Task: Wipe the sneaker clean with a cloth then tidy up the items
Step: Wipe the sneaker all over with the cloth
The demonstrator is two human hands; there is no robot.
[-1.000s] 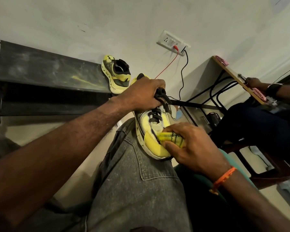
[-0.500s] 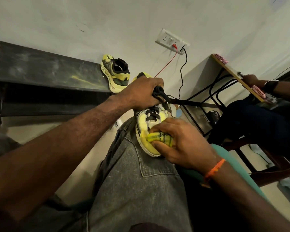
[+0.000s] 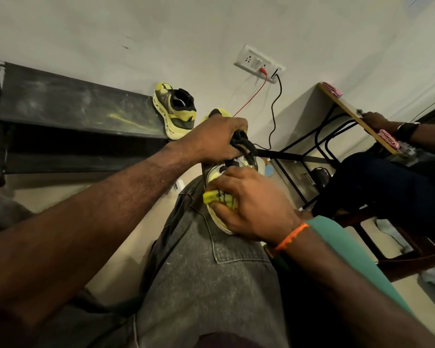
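My left hand (image 3: 217, 139) gripped sneaker (image 3: 217, 173) by collar and laces on my knee; right hand (image 3: 249, 204) fingers curled round yellow cloth (image 3: 217, 198), pressed on toe.

Dark shelf (image 3: 73, 109) against the wall; wall socket (image 3: 259, 64) with red cable (image 3: 251, 96); wooden desk (image 3: 357, 119).
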